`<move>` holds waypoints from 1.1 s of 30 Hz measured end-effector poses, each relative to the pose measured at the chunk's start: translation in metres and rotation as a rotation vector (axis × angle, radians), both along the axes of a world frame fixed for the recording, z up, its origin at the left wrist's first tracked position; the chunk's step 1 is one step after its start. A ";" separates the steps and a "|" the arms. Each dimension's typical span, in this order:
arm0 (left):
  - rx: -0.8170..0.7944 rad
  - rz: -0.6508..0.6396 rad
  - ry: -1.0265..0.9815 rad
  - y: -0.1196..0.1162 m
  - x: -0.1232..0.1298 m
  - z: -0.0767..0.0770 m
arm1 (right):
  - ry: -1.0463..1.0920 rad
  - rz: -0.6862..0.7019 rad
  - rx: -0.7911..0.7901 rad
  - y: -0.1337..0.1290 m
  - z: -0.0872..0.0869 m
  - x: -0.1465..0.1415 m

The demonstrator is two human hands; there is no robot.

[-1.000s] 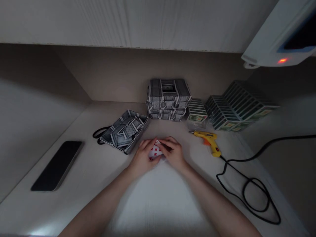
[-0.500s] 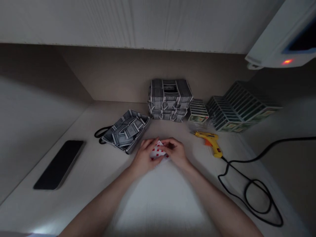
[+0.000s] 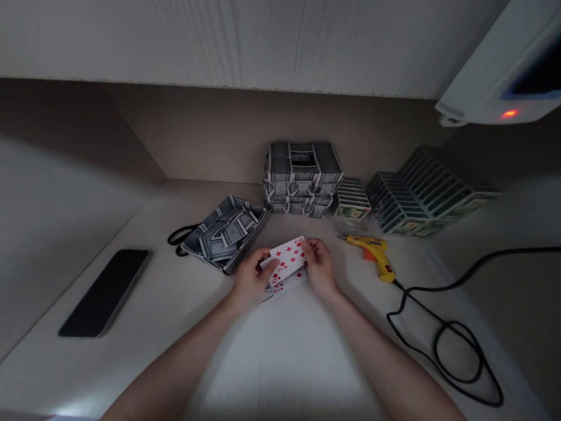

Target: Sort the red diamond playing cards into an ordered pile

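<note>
Several white playing cards (image 3: 289, 256) with red diamonds lie fanned and overlapping between my hands, faces up. My left hand (image 3: 253, 276) grips their left side, its thumb on top. At the top right corner of the uppermost card, my right hand (image 3: 319, 268) pinches with thumb and fingers. A further card (image 3: 297, 282) shows underneath, partly covered by the upper ones. Just left of my left hand stands a tray (image 3: 205, 257) built of patterned grey cards, with loose cards (image 3: 234, 231) inside.
Stacked boxes of folded cards (image 3: 302, 175) stand at the back. Card packs (image 3: 412, 199) are piled behind a yellow glue gun (image 3: 372, 251), whose black cord (image 3: 442, 351) loops at right. A phone (image 3: 105, 292) lies at left. A white device (image 3: 495, 76) with a red light overhangs the right.
The cards, earlier mostly covered by my hands and bent or tilted, are now flat and spread out. My right hand has moved slightly right, and my left slightly left.
</note>
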State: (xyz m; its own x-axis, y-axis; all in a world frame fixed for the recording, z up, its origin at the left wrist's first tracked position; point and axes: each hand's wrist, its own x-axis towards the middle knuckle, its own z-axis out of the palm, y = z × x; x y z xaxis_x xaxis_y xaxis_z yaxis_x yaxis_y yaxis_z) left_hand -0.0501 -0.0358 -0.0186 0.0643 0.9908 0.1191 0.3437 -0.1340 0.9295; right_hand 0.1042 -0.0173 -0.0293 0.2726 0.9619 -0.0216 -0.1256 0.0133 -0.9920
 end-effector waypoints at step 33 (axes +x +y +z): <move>-0.344 -0.097 -0.523 0.002 0.003 0.013 | 0.075 0.131 0.001 -0.003 0.006 -0.002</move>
State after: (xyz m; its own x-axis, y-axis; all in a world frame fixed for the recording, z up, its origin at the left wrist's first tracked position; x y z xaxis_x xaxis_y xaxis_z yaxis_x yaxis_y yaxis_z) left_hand -0.0469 -0.0335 -0.0053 0.1754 0.9706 -0.1650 -0.1660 0.1943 0.9668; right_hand 0.1023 -0.0207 -0.0234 0.1426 0.9891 -0.0357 -0.1997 -0.0066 -0.9798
